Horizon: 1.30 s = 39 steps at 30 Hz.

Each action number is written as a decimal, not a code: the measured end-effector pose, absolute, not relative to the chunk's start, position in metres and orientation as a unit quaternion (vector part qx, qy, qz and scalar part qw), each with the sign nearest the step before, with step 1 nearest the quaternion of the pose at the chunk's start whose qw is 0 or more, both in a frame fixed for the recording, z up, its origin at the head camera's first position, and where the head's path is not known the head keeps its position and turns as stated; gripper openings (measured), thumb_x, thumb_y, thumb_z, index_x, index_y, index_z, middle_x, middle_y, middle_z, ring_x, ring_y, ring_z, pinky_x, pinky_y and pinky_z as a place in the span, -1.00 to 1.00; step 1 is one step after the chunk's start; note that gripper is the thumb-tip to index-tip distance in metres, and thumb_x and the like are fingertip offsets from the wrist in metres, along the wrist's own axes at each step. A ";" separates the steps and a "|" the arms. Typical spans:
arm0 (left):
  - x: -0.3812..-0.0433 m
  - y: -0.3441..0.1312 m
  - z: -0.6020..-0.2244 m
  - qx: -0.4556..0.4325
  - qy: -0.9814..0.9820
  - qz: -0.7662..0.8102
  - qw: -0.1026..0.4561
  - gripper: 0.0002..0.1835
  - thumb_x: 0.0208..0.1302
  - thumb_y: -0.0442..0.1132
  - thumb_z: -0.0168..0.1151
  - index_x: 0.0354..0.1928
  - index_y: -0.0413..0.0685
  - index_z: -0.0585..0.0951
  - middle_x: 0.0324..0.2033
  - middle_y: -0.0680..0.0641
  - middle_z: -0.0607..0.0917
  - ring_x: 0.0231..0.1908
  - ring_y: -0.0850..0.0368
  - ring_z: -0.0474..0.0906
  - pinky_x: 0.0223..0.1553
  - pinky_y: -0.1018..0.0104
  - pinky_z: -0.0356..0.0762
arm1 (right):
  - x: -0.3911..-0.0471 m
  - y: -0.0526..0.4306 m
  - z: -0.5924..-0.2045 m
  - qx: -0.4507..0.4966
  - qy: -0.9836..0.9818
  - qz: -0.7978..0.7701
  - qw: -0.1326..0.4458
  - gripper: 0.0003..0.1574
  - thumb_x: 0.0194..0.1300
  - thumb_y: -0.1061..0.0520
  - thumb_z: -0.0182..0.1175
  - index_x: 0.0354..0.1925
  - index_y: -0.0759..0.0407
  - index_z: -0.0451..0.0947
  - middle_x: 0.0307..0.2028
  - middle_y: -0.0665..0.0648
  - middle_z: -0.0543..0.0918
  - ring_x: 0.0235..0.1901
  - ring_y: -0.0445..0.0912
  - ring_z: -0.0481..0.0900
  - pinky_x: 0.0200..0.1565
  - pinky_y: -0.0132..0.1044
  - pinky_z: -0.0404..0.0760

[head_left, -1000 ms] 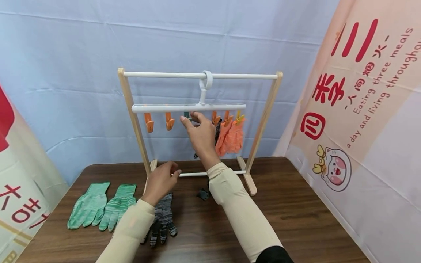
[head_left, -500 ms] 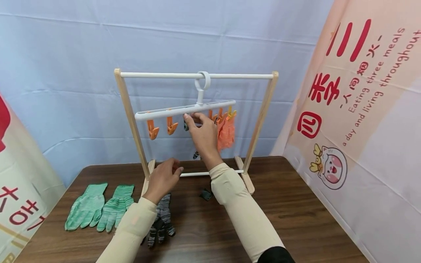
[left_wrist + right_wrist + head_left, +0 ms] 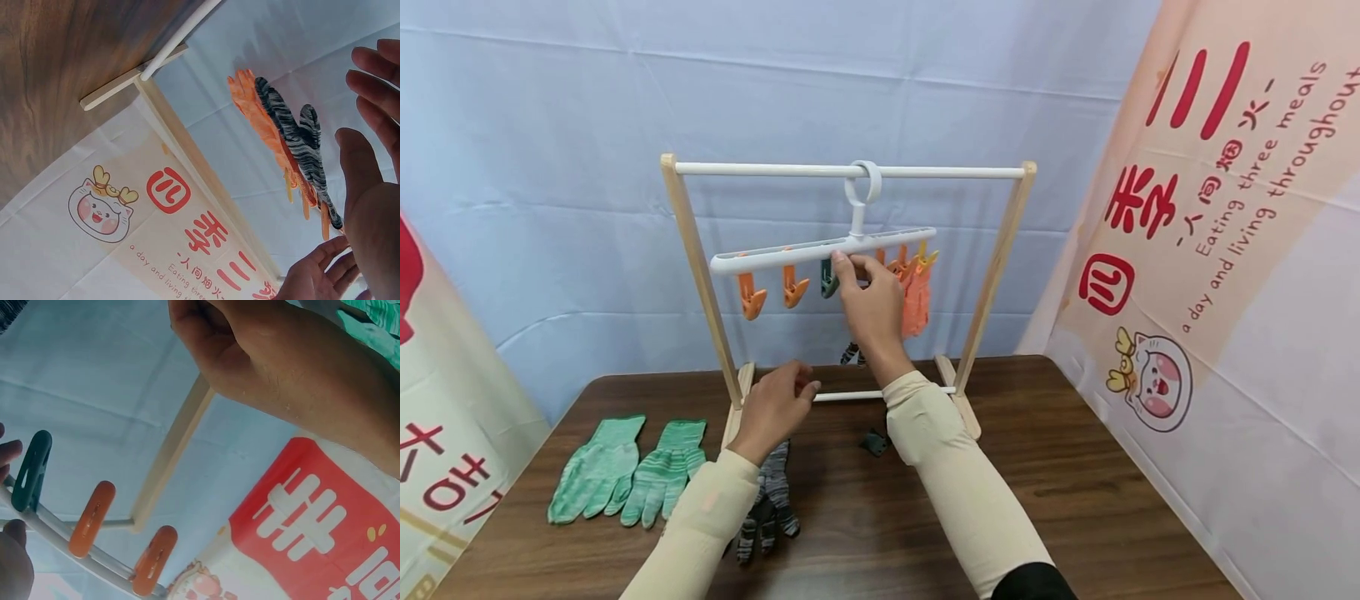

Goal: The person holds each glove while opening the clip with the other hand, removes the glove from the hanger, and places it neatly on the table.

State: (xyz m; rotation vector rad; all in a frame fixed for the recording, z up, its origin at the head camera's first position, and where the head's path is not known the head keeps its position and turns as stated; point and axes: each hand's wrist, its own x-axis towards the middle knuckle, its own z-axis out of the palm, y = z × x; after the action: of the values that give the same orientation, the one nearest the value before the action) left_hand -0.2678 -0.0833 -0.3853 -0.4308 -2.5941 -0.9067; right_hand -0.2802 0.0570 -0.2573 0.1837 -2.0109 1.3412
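Note:
My right hand (image 3: 876, 304) is raised at the middle of the white clip hanger (image 3: 775, 254), its thumb tip at the bar's lower edge and its fingers bent. I cannot tell whether it grips the bar. Just left of the thumb hangs a dark green clip (image 3: 829, 277). Two orange clips (image 3: 92, 519) hang further left with nothing in them. A black-and-grey striped glove (image 3: 297, 134) hangs by my right hand (image 3: 322, 269), mostly hidden behind it in the head view. Beyond it are orange gloves (image 3: 917, 300). My left hand (image 3: 775, 408) hovers lower left, fingers loosely bent, holding nothing.
The hanger's ring hooks over the white rail of a wooden rack (image 3: 700, 275). On the brown table (image 3: 1037, 492) lie two green gloves (image 3: 598, 471), another striped glove (image 3: 767, 500) partly under my left arm, and a small dark green piece (image 3: 874, 442). A yellow clip (image 3: 927, 257) hangs rightmost.
The hanger has turned, its left end coming lower and nearer. My right hand has shifted slightly right, uncovering the green clip. The left hand has barely moved.

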 end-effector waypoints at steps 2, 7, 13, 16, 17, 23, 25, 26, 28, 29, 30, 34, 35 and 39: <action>-0.268 -0.082 -0.384 -0.153 -0.917 -0.321 0.179 -0.74 0.26 -0.01 0.12 -0.10 0.05 0.56 -0.31 0.08 0.63 -0.38 0.17 0.56 -0.38 0.18 0.50 | -0.281 0.060 -0.257 0.059 -0.775 0.510 0.368 -0.53 0.23 -0.34 0.02 -0.25 -0.07 0.63 -0.41 -0.11 0.62 -0.44 -0.19 0.53 -0.40 -0.29 0.46; -0.268 -0.077 -0.382 -0.150 -0.917 -0.323 0.178 -0.74 0.27 0.01 0.10 -0.10 0.07 0.55 -0.31 0.09 0.63 -0.40 0.18 0.55 -0.41 0.18 0.49 | -0.282 0.070 -0.255 0.030 -0.766 0.493 0.411 -0.66 0.28 -0.18 0.06 -0.34 -0.04 0.64 -0.53 -0.07 0.61 -0.53 -0.20 0.46 -0.42 -0.30 0.39; -0.270 -0.074 -0.380 -0.149 -0.914 -0.327 0.187 -0.74 0.28 0.00 0.09 -0.08 0.09 0.55 -0.30 0.08 0.62 -0.39 0.16 0.55 -0.40 0.15 0.48 | -0.285 0.084 -0.255 -0.008 -0.750 0.488 0.447 -0.75 0.28 -0.07 0.09 -0.25 0.00 0.62 -0.46 -0.08 0.62 -0.47 -0.25 0.49 -0.35 -0.30 0.42; -0.272 -0.073 -0.377 -0.150 -0.913 -0.325 0.194 -0.73 0.28 -0.01 0.10 -0.07 0.06 0.55 -0.27 0.04 0.62 -0.36 0.13 0.55 -0.38 0.12 0.49 | -0.286 0.090 -0.258 -0.018 -0.752 0.486 0.444 -0.74 0.28 -0.04 0.09 -0.15 0.00 0.59 -0.38 -0.06 0.58 -0.39 -0.22 0.47 -0.29 -0.29 0.41; -0.272 -0.072 -0.376 -0.150 -0.913 -0.326 0.197 -0.73 0.28 -0.02 0.11 -0.06 0.05 0.55 -0.27 0.03 0.63 -0.35 0.12 0.56 -0.37 0.11 0.49 | -0.286 0.092 -0.259 -0.018 -0.755 0.486 0.440 -0.73 0.29 -0.03 0.08 -0.12 0.02 0.58 -0.35 -0.05 0.56 -0.35 -0.21 0.47 -0.27 -0.29 0.41; -0.276 -0.065 -0.367 -0.160 -0.908 -0.327 0.207 -0.71 0.26 -0.06 0.13 -0.02 0.04 0.55 -0.22 0.02 0.63 -0.30 0.15 0.57 -0.29 0.10 0.49 | -0.289 0.100 -0.264 -0.016 -0.762 0.502 0.409 -0.68 0.31 0.00 0.08 -0.02 0.06 0.54 -0.15 0.01 0.55 -0.14 -0.17 0.49 -0.14 -0.35 0.46; -0.277 -0.063 -0.364 -0.163 -0.908 -0.327 0.204 -0.70 0.27 -0.06 0.12 -0.01 0.04 0.54 -0.19 0.02 0.62 -0.29 0.15 0.57 -0.29 0.11 0.49 | -0.292 0.102 -0.266 -0.014 -0.762 0.507 0.402 -0.68 0.29 0.01 0.10 -0.03 0.07 0.55 -0.14 0.01 0.56 -0.12 -0.16 0.50 -0.13 -0.34 0.47; -0.277 -0.062 -0.362 -0.163 -0.908 -0.329 0.202 -0.70 0.27 -0.06 0.12 0.00 0.04 0.54 -0.19 0.02 0.62 -0.28 0.14 0.58 -0.29 0.11 0.49 | -0.293 0.102 -0.267 -0.013 -0.765 0.505 0.400 -0.68 0.29 0.01 0.11 -0.03 0.08 0.55 -0.14 0.01 0.57 -0.12 -0.16 0.50 -0.14 -0.34 0.47; -0.277 -0.061 -0.360 -0.161 -0.909 -0.330 0.198 -0.70 0.26 -0.06 0.13 0.00 0.04 0.53 -0.18 0.03 0.61 -0.29 0.13 0.59 -0.31 0.13 0.50 | -0.295 0.102 -0.268 -0.009 -0.768 0.502 0.397 -0.69 0.28 0.02 0.12 -0.04 0.08 0.56 -0.15 0.00 0.58 -0.13 -0.16 0.50 -0.14 -0.32 0.47; -0.277 -0.061 -0.360 -0.159 -0.909 -0.331 0.196 -0.70 0.27 -0.06 0.13 -0.01 0.05 0.53 -0.18 0.03 0.61 -0.29 0.14 0.58 -0.32 0.14 0.50 | -0.296 0.101 -0.268 -0.007 -0.769 0.500 0.397 -0.69 0.27 0.02 0.13 -0.04 0.08 0.56 -0.16 0.00 0.59 -0.14 -0.17 0.50 -0.15 -0.30 0.47; -0.278 -0.060 -0.359 -0.157 -0.910 -0.330 0.195 -0.71 0.27 -0.05 0.13 -0.01 0.05 0.53 -0.18 0.03 0.61 -0.29 0.14 0.58 -0.33 0.15 0.50 | -0.296 0.101 -0.269 -0.004 -0.771 0.499 0.397 -0.69 0.27 0.03 0.14 -0.04 0.08 0.56 -0.17 -0.01 0.59 -0.15 -0.17 0.51 -0.16 -0.29 0.47; -0.279 -0.059 -0.357 -0.160 -0.909 -0.332 0.196 -0.71 0.27 -0.06 0.12 -0.01 0.03 0.54 -0.16 0.02 0.61 -0.28 0.15 0.56 -0.32 0.14 0.49 | -0.300 0.101 -0.270 -0.007 -0.776 0.494 0.392 -0.68 0.26 0.03 0.14 -0.04 0.08 0.57 -0.17 -0.01 0.61 -0.17 -0.15 0.51 -0.16 -0.27 0.47; -0.279 -0.058 -0.357 -0.162 -0.908 -0.333 0.197 -0.71 0.28 -0.06 0.12 -0.01 0.03 0.54 -0.16 0.01 0.61 -0.28 0.14 0.56 -0.31 0.14 0.49 | -0.300 0.101 -0.271 -0.009 -0.778 0.493 0.390 -0.67 0.26 0.03 0.14 -0.03 0.07 0.56 -0.17 -0.01 0.60 -0.17 -0.13 0.52 -0.16 -0.26 0.47; -0.283 -0.055 -0.355 -0.170 -0.905 -0.336 0.198 -0.71 0.28 -0.07 0.11 -0.01 0.01 0.53 -0.16 0.00 0.61 -0.24 0.09 0.56 -0.30 0.14 0.49 | -0.304 0.102 -0.270 -0.017 -0.786 0.488 0.379 -0.62 0.25 0.00 0.14 0.02 0.04 0.55 -0.15 0.00 0.61 -0.16 -0.11 0.54 -0.14 -0.24 0.47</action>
State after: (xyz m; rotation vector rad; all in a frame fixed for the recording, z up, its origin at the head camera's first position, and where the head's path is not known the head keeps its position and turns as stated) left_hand -0.2828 -0.0546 -0.3546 -0.4754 -2.5319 -0.9401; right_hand -0.3036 0.1025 -0.2704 -0.0436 -2.0078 1.2468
